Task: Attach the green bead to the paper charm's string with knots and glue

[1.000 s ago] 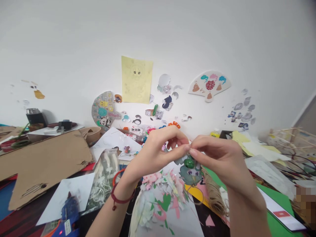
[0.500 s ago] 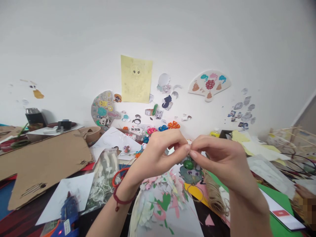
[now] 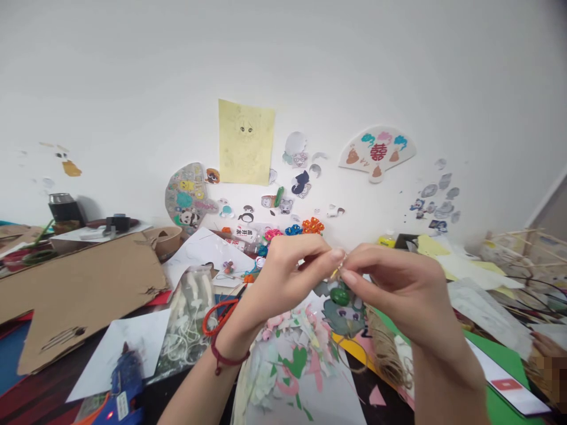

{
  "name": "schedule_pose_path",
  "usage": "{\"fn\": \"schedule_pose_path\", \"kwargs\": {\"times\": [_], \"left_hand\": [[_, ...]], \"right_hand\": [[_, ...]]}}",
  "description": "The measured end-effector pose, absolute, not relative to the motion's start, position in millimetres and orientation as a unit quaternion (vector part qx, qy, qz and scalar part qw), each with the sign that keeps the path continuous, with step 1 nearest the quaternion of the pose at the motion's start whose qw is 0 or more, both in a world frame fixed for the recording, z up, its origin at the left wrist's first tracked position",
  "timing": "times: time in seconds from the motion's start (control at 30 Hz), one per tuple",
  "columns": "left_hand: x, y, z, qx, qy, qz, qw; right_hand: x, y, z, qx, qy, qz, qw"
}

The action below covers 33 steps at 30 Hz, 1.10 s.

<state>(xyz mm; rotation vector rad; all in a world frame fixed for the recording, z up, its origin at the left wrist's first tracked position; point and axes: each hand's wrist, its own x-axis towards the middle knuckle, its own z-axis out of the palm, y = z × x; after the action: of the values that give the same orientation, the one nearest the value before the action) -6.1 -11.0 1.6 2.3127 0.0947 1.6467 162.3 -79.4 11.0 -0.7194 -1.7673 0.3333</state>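
Left hand and right hand nearly meet, each pinching thumb to finger on a small fitting too fine to make out. The green bead sits just below, in front of the cutout. Seemingly delicate fingertip work, calling for a light, steady pinch. Nearby lie scraps and twine

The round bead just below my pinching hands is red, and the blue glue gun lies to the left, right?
Not quite: the head view shows a green round bead. It is just below your pinching left hand and right hand, and the blue glue gun does lie to the left.
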Motion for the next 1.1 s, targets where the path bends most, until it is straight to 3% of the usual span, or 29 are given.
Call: {"fn": "schedule_pose_path", "kwargs": {"times": [0.83,1.1], "left_hand": [[-11.9,-21.0,7.7,0.814,0.002,0.58,-0.02],[-7.4,-23.6,6.4,0.806,0.0,0.591,-0.03]], "right_hand": [[168.0,-77.8,7.1,-0.297,-0.716,0.151,0.613],[166.5,-79.7,8.3,-0.282,-0.73,0.133,0.608]]}}
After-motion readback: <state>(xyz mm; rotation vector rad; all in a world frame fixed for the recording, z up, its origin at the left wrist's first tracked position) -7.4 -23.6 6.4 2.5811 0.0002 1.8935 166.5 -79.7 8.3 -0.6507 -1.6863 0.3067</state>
